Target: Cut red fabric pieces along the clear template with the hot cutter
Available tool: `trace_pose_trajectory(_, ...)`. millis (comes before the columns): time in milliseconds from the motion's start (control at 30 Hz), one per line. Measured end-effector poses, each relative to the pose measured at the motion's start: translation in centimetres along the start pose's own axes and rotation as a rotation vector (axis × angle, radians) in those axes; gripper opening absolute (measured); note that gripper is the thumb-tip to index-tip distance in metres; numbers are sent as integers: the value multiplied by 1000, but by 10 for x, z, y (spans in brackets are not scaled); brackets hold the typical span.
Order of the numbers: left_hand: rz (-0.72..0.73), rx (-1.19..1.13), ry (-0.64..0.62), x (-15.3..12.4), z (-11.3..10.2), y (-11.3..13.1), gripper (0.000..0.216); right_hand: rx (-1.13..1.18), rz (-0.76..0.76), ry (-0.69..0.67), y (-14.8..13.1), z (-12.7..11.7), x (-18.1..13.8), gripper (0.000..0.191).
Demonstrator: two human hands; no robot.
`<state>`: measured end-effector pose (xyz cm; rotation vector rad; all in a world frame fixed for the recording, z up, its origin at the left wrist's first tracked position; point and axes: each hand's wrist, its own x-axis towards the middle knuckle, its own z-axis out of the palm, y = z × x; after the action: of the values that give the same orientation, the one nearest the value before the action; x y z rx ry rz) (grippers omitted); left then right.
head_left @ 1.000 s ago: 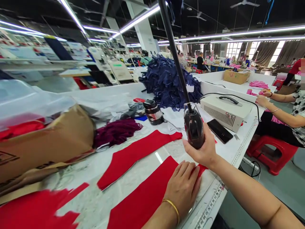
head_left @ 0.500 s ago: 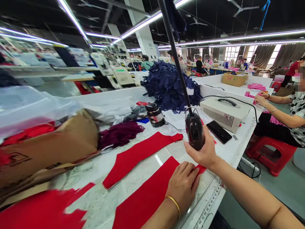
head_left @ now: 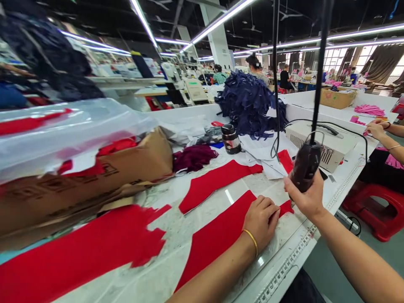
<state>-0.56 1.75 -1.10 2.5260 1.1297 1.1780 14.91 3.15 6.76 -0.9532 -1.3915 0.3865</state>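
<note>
In the head view, my right hand (head_left: 306, 195) is wrapped round a dark corded hand tool (head_left: 305, 164) with a wire loop on its top and a thick black cord rising from it. It holds the tool above the table, tilted. My left hand (head_left: 262, 219), with a gold bangle at the wrist, rests on a long red fabric piece (head_left: 214, 235). Its fingers are curled and pressed together on the fabric near its narrow end, which shows beyond the fingertips. Another red fabric piece (head_left: 217, 185) lies flat behind it. Ragged-edged red fabric (head_left: 94, 248) spreads at the left.
A cardboard box (head_left: 139, 162) with red fabric and clear plastic stands left. Behind are a dark jar (head_left: 231, 139), maroon cloth (head_left: 195, 156), a navy strip heap (head_left: 251, 103) and a beige electrical box (head_left: 334, 145). A measuring tape (head_left: 284, 267) lines the table edge. A co-worker's hands (head_left: 377, 128) are at right.
The view has swung left, so things sit further right in it. My right hand and the tool have moved right, away from my left hand, and the tool tilts more. My left hand stays on the fabric.
</note>
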Motion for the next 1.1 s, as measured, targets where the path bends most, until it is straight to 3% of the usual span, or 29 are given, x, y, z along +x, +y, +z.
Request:
trace_pose_trajectory(300, -35, -5, -19, -1, -1, 2, 22, 131, 6, 123, -1, 0, -7, 35)
trace_pose_trajectory(467, -47, -22, -5, -1, 1, 2, 21, 177, -28, 41, -9, -5, -11, 25)
trace_pose_trajectory(567, -52, -28, 9, -1, 1, 3, 21, 163, -12, -9, -8, -3, -17, 21)
trace_pose_trajectory(833, -33, 2, 36, 1, -1, 3, 20, 34, -3, 48, 13, 13, -15, 36)
trace_pose_trajectory(1100, 31, 108, -36, -1, 0, 7, 26, -7, -42, 104, 21, 10, -2, 36)
